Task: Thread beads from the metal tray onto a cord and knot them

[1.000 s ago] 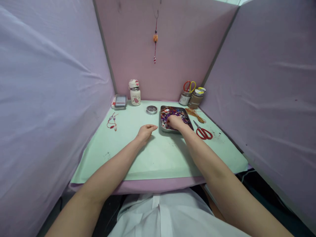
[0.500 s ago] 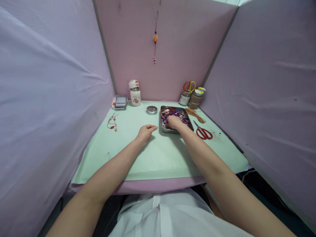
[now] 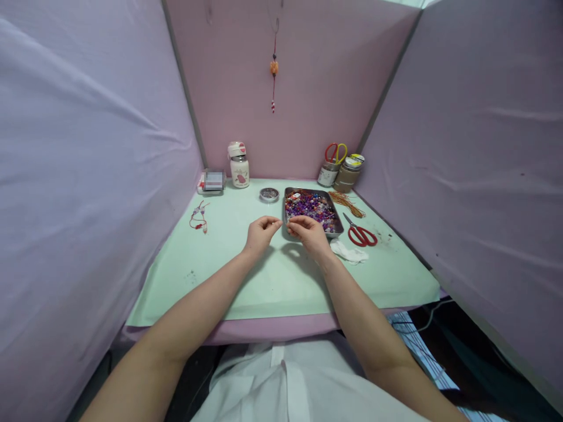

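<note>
My left hand (image 3: 262,234) is pinched, thumb against forefinger, above the pale green cloth. Facing it from the right, my right hand (image 3: 308,231) also pinches, its fingertips only a short gap away. Whatever either pinch holds is too small to make out. Just behind my right hand is a metal tray (image 3: 336,235) full of mixed purple, red and clear beads (image 3: 308,204); my right hand covers part of its front edge. A small round tin (image 3: 269,195) stands left of the tray.
Red-handled scissors (image 3: 362,236), a bundle of orange-brown cord (image 3: 347,204) and a crumpled white tissue (image 3: 349,252) lie at the right. Jars (image 3: 347,176) and a white bottle (image 3: 240,170) stand at the back. A red cord bracelet (image 3: 199,218) lies left. A beaded pendant (image 3: 274,68) hangs behind.
My right hand has come out of the bead tray, moving toward me and left to meet my left hand. The white tissue, hidden before by my right arm, now shows.
</note>
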The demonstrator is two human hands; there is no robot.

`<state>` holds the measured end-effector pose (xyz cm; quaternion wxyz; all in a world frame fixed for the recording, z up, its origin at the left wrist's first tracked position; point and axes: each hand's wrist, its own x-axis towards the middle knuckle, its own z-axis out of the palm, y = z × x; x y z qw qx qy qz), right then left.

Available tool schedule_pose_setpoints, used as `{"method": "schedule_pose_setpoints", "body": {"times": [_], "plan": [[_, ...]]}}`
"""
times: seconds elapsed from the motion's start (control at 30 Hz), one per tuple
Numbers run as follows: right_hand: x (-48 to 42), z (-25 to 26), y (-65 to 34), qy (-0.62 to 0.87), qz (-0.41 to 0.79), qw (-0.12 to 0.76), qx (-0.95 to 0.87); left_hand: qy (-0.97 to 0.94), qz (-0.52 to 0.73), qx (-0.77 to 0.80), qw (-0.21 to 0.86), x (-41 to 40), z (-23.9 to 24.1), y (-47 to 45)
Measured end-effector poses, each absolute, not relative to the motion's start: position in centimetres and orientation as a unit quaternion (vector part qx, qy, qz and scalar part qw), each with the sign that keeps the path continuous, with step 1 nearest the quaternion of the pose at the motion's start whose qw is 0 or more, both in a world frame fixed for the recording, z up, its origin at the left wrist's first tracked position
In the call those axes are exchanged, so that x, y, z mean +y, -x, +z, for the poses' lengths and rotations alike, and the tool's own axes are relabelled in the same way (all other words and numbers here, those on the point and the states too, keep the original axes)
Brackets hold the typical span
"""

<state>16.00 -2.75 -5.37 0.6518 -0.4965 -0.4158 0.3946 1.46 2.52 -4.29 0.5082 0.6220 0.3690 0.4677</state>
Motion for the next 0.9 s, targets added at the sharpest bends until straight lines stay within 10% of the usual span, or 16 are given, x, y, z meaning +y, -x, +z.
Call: {"method": "schedule_pose_setpoints", "body": {"times": [0.9], "plan": [[-2.91,-5.62,-16.28,0.467,0.444,0.668,-0.372,-0.679,0.466,0.361,0.437,2.08,-4.25,-1.43]]}}
